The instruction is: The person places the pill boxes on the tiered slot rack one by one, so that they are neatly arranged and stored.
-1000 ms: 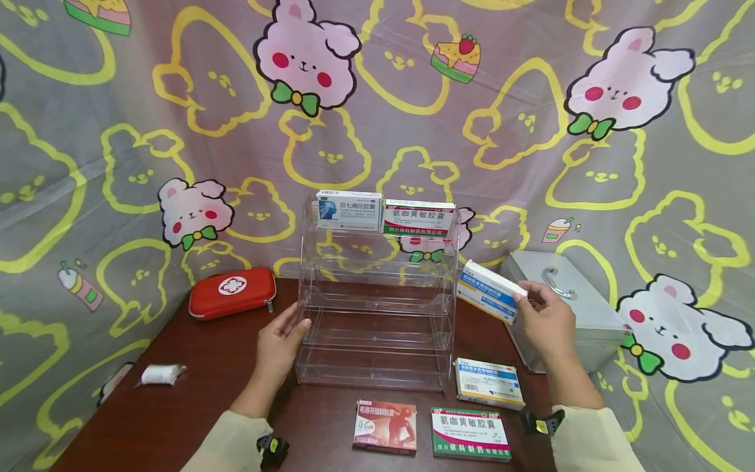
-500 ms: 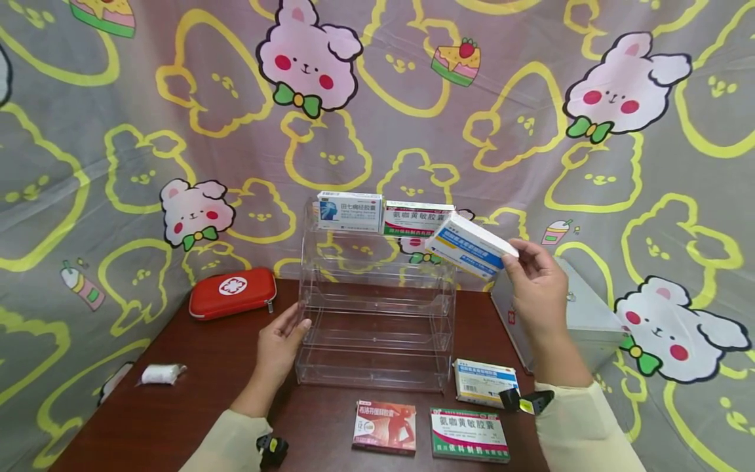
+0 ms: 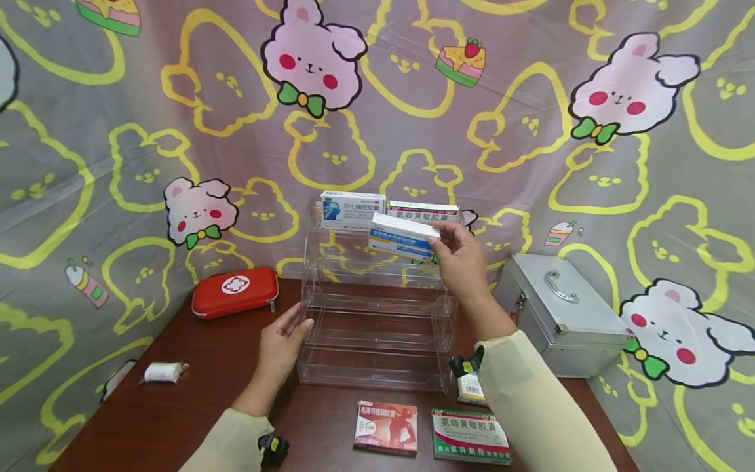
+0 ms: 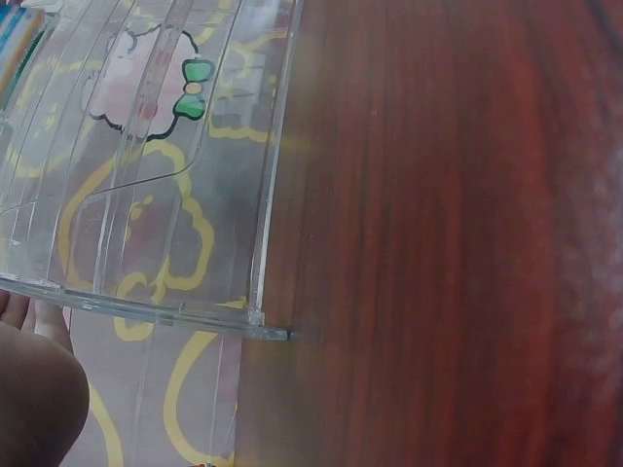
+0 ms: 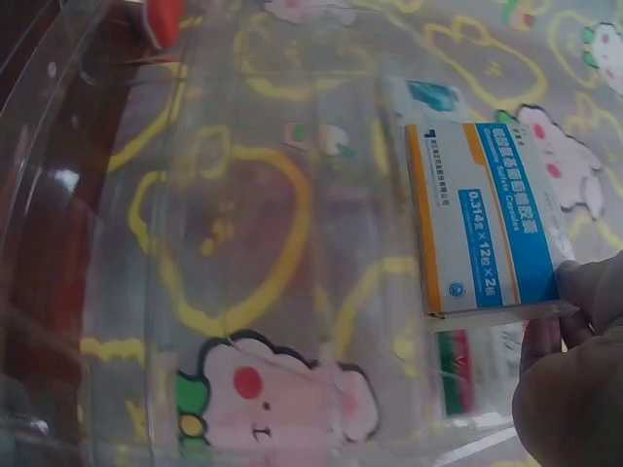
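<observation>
A clear plastic tiered display rack (image 3: 377, 341) stands on the brown table. My left hand (image 3: 282, 344) holds its left side edge, the thumb at the front and the fingers along the side panel (image 4: 146, 302). My right hand (image 3: 463, 259) pinches the right end of a white, blue and yellow capsule box (image 3: 404, 236), raised in front of the top tier. The right wrist view shows this capsule box (image 5: 487, 214) from its printed face. On the top tier, a white-blue medicine box (image 3: 352, 211) sits left of a green-red medicine box (image 3: 425, 211), which is partly covered by the held box.
In front of the rack lie a red-pink medicine box (image 3: 386, 427) and a green-white one (image 3: 470, 437). A blue-yellow box (image 3: 470, 390) is half hidden by my right sleeve. A silver case (image 3: 563, 314) stands right; a red pouch (image 3: 236, 293) and white roll (image 3: 164, 372) lie left.
My right hand has carried the capsule box leftward and up from the rack's right side to the front of its top tier. The left hand stays on the rack's edge.
</observation>
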The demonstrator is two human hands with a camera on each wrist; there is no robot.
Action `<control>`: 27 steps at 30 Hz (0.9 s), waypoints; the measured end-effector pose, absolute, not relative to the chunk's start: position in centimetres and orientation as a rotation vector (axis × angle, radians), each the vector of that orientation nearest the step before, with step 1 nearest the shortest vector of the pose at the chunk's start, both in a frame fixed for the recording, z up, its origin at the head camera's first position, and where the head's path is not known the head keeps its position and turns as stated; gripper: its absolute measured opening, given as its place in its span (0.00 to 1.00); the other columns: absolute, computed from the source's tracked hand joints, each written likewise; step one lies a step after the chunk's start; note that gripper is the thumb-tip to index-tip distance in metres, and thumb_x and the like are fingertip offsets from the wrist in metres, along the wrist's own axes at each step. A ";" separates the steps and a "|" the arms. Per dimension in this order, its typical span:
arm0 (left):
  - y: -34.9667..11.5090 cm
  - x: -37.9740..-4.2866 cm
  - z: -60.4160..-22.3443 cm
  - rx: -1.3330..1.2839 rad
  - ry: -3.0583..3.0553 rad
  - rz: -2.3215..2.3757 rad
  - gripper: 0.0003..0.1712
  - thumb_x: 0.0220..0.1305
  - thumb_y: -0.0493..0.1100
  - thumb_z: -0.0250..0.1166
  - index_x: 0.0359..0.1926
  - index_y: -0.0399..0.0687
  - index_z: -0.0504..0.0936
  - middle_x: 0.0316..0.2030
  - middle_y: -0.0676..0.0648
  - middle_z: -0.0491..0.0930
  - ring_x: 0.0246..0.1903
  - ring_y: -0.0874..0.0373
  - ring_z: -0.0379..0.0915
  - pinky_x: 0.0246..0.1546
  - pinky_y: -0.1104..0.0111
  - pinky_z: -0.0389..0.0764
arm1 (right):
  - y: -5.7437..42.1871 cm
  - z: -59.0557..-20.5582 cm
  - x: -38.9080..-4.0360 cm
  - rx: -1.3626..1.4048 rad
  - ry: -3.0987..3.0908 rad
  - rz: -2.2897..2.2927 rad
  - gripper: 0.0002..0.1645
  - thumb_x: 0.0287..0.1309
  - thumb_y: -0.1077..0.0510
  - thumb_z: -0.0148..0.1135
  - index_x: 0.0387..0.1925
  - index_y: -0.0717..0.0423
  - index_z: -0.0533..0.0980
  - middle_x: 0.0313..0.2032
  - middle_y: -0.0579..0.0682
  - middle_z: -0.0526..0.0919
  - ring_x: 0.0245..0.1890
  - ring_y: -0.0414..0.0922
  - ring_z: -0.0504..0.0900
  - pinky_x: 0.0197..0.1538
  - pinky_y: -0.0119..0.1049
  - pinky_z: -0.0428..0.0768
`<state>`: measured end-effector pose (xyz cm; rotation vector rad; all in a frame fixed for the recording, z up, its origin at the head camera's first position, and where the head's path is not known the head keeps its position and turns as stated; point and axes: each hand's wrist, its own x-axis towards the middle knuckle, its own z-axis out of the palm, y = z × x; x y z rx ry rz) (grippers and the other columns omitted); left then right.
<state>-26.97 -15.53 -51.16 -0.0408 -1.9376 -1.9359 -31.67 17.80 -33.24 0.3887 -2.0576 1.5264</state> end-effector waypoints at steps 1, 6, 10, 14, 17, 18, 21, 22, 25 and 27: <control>-15.5 -27.0 -51.2 -0.039 -1.938 -1.933 0.29 0.72 0.34 0.73 0.72 0.34 0.80 0.69 0.34 0.80 0.68 0.56 0.77 0.58 0.83 0.80 | 17.4 -33.4 -32.0 0.389 -2.077 1.510 0.18 0.72 0.66 0.68 0.60 0.63 0.83 0.52 0.62 0.86 0.47 0.43 0.85 0.48 0.20 0.80; -15.5 -27.0 -51.1 -0.037 -1.923 -1.951 0.29 0.72 0.33 0.73 0.71 0.35 0.80 0.68 0.34 0.80 0.67 0.57 0.78 0.56 0.83 0.81 | 15.5 -34.1 -33.1 0.383 -2.160 1.407 0.17 0.72 0.63 0.70 0.59 0.60 0.85 0.52 0.60 0.89 0.51 0.51 0.89 0.51 0.31 0.84; -15.5 -27.0 -51.1 -0.042 -1.920 -1.969 0.29 0.72 0.33 0.73 0.72 0.35 0.80 0.69 0.34 0.80 0.66 0.59 0.79 0.57 0.83 0.82 | 14.0 -34.8 -33.4 0.422 -2.200 1.309 0.17 0.71 0.61 0.72 0.58 0.58 0.85 0.53 0.59 0.91 0.52 0.54 0.91 0.54 0.48 0.88; -15.6 -27.1 -51.2 -0.046 -1.918 -1.967 0.29 0.72 0.33 0.73 0.72 0.36 0.80 0.69 0.34 0.80 0.65 0.64 0.79 0.58 0.83 0.81 | 12.7 -35.2 -33.6 0.452 -2.202 1.327 0.16 0.71 0.61 0.72 0.58 0.58 0.85 0.53 0.59 0.91 0.54 0.55 0.91 0.57 0.53 0.89; -15.5 -27.2 -51.2 -0.052 -1.908 -1.972 0.29 0.72 0.33 0.73 0.72 0.35 0.80 0.68 0.34 0.80 0.63 0.67 0.80 0.58 0.83 0.81 | 11.8 -35.4 -34.0 0.452 -2.195 1.390 0.15 0.72 0.62 0.70 0.58 0.58 0.85 0.52 0.60 0.90 0.55 0.55 0.91 0.59 0.52 0.89; -15.5 -27.1 -51.2 -0.057 -1.903 -1.976 0.29 0.72 0.33 0.73 0.72 0.34 0.80 0.68 0.33 0.80 0.63 0.68 0.80 0.58 0.83 0.81 | 11.6 -35.5 -34.1 0.448 -2.193 1.403 0.15 0.73 0.62 0.70 0.58 0.58 0.85 0.51 0.59 0.91 0.55 0.55 0.91 0.59 0.51 0.89; -15.5 -27.2 -51.2 -0.067 -1.899 -1.982 0.30 0.72 0.33 0.73 0.72 0.33 0.80 0.68 0.33 0.80 0.61 0.72 0.80 0.58 0.83 0.81 | 10.9 -35.5 -34.4 0.442 -2.185 1.427 0.14 0.74 0.62 0.68 0.58 0.59 0.85 0.51 0.59 0.91 0.52 0.55 0.91 0.57 0.51 0.89; -15.4 -27.2 -51.2 -0.070 -1.897 -1.984 0.30 0.72 0.33 0.73 0.72 0.33 0.79 0.69 0.33 0.80 0.60 0.73 0.80 0.58 0.83 0.81 | 10.7 -35.5 -34.4 0.439 -2.183 1.432 0.15 0.75 0.61 0.68 0.58 0.59 0.85 0.51 0.59 0.91 0.51 0.55 0.91 0.57 0.52 0.89; -15.5 -27.2 -51.3 -0.064 -1.889 -1.989 0.30 0.71 0.33 0.73 0.72 0.33 0.79 0.69 0.33 0.80 0.58 0.77 0.80 0.57 0.82 0.82 | 10.2 -35.6 -34.6 0.434 -2.180 1.463 0.15 0.76 0.60 0.68 0.59 0.60 0.85 0.51 0.59 0.92 0.50 0.55 0.90 0.55 0.51 0.90; -15.5 -27.2 -51.3 -0.059 -1.885 -1.993 0.30 0.71 0.33 0.73 0.72 0.33 0.80 0.69 0.33 0.80 0.57 0.77 0.80 0.57 0.82 0.82 | 9.8 -35.7 -34.8 0.422 -2.190 1.477 0.16 0.77 0.59 0.67 0.61 0.58 0.85 0.52 0.58 0.92 0.52 0.53 0.90 0.55 0.49 0.90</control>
